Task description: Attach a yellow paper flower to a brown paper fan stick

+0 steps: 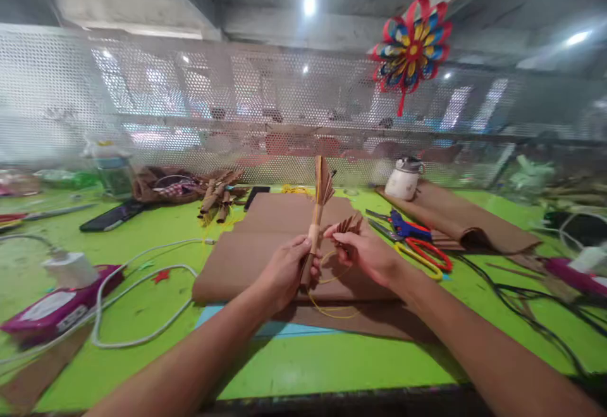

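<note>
My left hand [287, 270] is closed around the lower part of an upright wooden stick [313, 240] whose top carries a fan of folded brown paper [323, 180]. My right hand [365, 249] pinches a small pleated brown paper piece [348, 225] beside the stick. A yellow thread [329, 300] loops down from between the hands. Both hands hover over a stack of brown paper sheets [246, 252] on the green table [308, 366].
Scissors with red, yellow and blue handles [417, 246] lie right of my hands. A white glue bottle [403, 180] stands behind on more brown paper [469, 221]. White cable [137, 303], charger [69, 268], phone [111, 216] and rolled paper bundles [218, 199] lie left. A colourful paper pinwheel [411, 47] hangs above.
</note>
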{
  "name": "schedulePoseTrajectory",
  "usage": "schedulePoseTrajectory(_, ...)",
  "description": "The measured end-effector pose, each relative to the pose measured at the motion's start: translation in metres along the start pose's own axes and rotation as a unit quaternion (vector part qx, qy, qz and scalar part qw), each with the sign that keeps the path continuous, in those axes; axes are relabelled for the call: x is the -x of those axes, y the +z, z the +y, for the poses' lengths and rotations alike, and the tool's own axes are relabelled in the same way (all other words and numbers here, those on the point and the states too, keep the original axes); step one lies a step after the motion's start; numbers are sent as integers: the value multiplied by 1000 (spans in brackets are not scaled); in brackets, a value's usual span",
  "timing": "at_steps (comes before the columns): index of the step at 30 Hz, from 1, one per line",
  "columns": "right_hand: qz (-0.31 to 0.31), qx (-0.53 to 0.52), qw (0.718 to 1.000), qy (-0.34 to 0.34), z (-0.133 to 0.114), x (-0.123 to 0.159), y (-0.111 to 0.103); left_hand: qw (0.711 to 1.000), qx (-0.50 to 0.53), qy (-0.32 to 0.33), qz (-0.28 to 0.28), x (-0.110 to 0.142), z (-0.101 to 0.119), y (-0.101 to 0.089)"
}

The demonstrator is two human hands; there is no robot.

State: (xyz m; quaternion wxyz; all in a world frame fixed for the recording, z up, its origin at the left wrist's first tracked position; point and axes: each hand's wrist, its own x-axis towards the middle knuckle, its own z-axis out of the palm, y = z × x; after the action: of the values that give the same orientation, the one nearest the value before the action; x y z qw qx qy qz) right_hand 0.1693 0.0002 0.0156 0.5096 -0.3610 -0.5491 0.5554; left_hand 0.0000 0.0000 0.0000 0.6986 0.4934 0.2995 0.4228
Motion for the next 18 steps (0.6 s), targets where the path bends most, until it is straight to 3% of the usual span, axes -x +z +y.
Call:
schedulePoseTrajectory(5,-59,-22,997,35,-5,3,-1,1000,-4,-17,11,5,4,2)
schedulePoseTrajectory(11,-97,-16,994,44,-1,6,3,1000,-17,-22,-13,6,10,6)
schedulePoseTrajectory(18,-151,52,987,-3,3,4,8,999,-16,-30,-32,5,12,5)
